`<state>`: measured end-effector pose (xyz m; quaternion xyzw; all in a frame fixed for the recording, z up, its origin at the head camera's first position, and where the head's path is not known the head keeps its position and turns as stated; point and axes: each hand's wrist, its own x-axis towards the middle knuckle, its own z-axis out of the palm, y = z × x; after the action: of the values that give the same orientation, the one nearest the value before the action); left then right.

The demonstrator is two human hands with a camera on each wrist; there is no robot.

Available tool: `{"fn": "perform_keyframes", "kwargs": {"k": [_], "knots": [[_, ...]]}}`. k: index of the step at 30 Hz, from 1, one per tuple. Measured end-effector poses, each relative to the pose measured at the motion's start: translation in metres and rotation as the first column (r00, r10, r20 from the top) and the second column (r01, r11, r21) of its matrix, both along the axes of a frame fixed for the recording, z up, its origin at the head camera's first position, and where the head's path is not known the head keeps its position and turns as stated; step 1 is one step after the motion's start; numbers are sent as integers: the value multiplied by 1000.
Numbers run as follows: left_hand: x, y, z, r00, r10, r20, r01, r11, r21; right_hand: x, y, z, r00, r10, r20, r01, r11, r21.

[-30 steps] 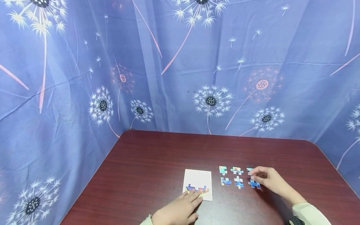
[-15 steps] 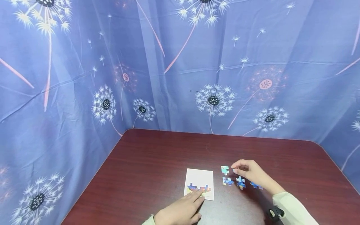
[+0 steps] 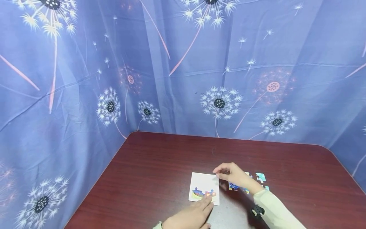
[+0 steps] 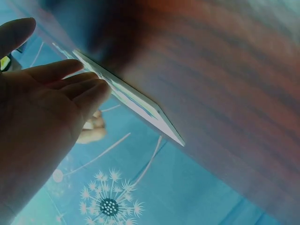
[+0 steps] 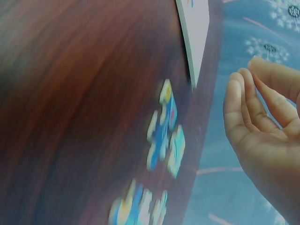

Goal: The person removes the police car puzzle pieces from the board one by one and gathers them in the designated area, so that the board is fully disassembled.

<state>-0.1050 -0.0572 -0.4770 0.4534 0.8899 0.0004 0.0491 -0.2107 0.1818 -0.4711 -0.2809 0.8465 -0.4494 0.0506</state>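
Note:
A white board [image 3: 204, 179] lies on the table, with joined jigsaw pieces [image 3: 198, 193] along its lower part, coloured blue, red and yellow. My left hand [image 3: 190, 214] rests its outstretched fingers on the board's lower edge. My right hand [image 3: 233, 175] hovers at the board's upper right corner, its fingers bent and the tips close to the thumb. In the right wrist view, nothing shows between those fingertips. Loose jigsaw pieces [image 3: 260, 177] lie right of the board, partly hidden by the right hand and forearm. The right wrist view shows several of them, including a light-blue piece [image 5: 176, 151].
All this lies on a dark reddish-brown wooden table [image 3: 154, 171]. A blue curtain [image 3: 177, 101] printed with dandelions hangs behind it and along the left side. A black band [image 3: 258, 210] is on the right wrist.
My right hand has moved left from the far loose pieces, past the middle ones, to the board's upper right corner. My left hand stays on the board.

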Motion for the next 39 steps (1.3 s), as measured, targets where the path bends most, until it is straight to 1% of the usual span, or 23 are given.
{"fn": "perform_keyframes", "kwargs": {"k": [4,6,10,12,15,19,23,25,28,35,39], "knots": [[3,3,-3,1000,-3,-11,3,1000,-3,-1,-15,-4,997,73,39,-73,997,-14],[4,4,-3,1000,5,0,-5,1000,-4,-1,-23,-7,993,111,47,-111,994,-17],[5,5,-1,1000,4,-9,-4,1000,-5,-1,-37,-12,983,178,51,-177,984,-22],[5,6,-1,1000,-2,-4,2,1000,-10,-2,-43,-15,978,201,60,-200,980,-21],[4,5,0,1000,-7,27,7,1000,-18,-1,-50,-17,970,231,78,-230,973,-18],[4,5,1,998,2,67,0,1000,-26,0,-57,-20,966,236,108,-238,971,7],[4,3,1,999,-20,40,21,1000,-16,0,-62,-22,970,216,110,-221,975,29],[4,3,0,999,-35,15,35,999,-12,-1,-63,-22,972,208,109,-213,976,36],[3,2,0,999,-42,-5,42,999,-8,-2,-65,-23,973,204,109,-210,977,48],[2,2,-1,999,-39,-30,38,999,-23,-3,-67,-24,972,209,111,-216,975,52],[2,1,-1,998,-47,-39,46,999,-24,-3,-67,-24,969,215,122,-222,974,44]]}}
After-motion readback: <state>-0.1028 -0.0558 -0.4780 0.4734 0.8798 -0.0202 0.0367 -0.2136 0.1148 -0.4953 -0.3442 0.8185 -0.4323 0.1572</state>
